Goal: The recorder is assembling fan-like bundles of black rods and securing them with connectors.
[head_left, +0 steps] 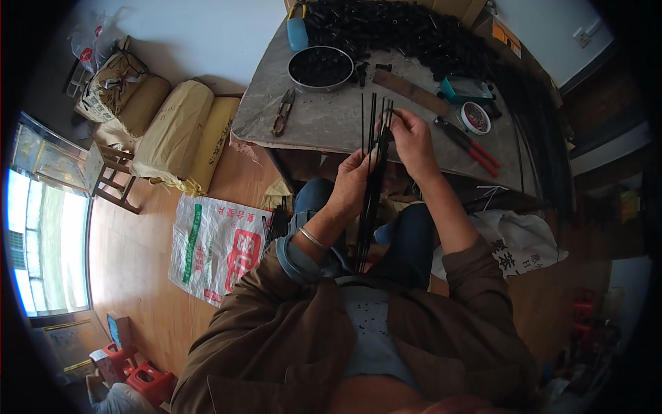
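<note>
A bundle of long thin black rods [372, 196] stands nearly upright over my lap, its upper ends fanned apart above the table's front edge. My left hand [355, 181] is closed round the middle of the bundle. Higher up, my right hand [412, 138] pinches the rods near their top ends with thumb and fingers. What kind of rods these are I cannot make out. Just beyond my hands, on the grey table [324, 121], lie a flat brown strip [412, 93] and a pair of red-handled pliers [476, 147].
A metal bowl [321, 69] of black parts and a large pile of black pieces [407, 31] occupy the table's far side. Cutters [283, 112] lie at left, a small white tub [475, 118] at right. White sacks [215, 245] and stuffed bags [176, 127] are on the floor.
</note>
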### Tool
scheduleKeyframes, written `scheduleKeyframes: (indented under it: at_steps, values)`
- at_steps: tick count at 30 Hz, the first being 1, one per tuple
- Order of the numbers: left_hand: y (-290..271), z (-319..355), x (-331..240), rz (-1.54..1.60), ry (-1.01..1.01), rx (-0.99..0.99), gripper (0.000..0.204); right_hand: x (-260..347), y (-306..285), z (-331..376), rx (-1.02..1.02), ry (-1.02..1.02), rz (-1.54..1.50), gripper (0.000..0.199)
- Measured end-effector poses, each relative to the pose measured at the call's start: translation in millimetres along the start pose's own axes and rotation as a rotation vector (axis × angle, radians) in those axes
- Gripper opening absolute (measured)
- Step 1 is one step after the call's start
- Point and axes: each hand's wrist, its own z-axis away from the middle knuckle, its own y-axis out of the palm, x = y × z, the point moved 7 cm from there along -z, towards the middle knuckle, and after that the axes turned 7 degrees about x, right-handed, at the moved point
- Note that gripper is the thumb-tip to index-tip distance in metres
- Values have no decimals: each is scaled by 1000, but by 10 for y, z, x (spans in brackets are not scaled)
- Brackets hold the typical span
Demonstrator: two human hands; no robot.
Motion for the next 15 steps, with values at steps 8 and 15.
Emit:
scheduleKeyframes:
  at_steps: [8,15]
  values:
    - [-34,46,36,-23,22,14,14,477,41,191,-116,-342,385,13]
    - [-33,-5,59,-63,-9,6,15,232,35,122,-131,-102,106,19]
